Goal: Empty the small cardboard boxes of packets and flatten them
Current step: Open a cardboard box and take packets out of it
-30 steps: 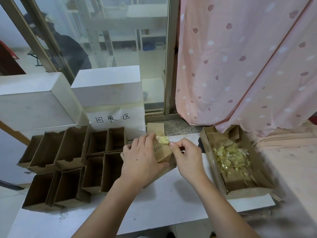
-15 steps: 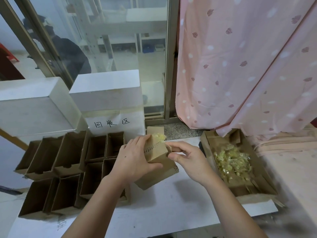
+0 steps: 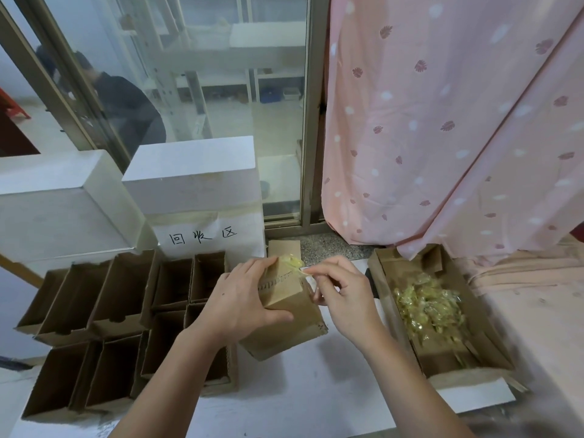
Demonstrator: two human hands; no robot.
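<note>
small cardboard box [image 3: 284,311] in left hand [image 3: 243,305]

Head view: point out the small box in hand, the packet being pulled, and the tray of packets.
small box [image 3: 284,292], head view, its front face.
packet [image 3: 292,263], head view, yellow wrapper at the box top.
tray [image 3: 376,273], head view, left wall.
</note>
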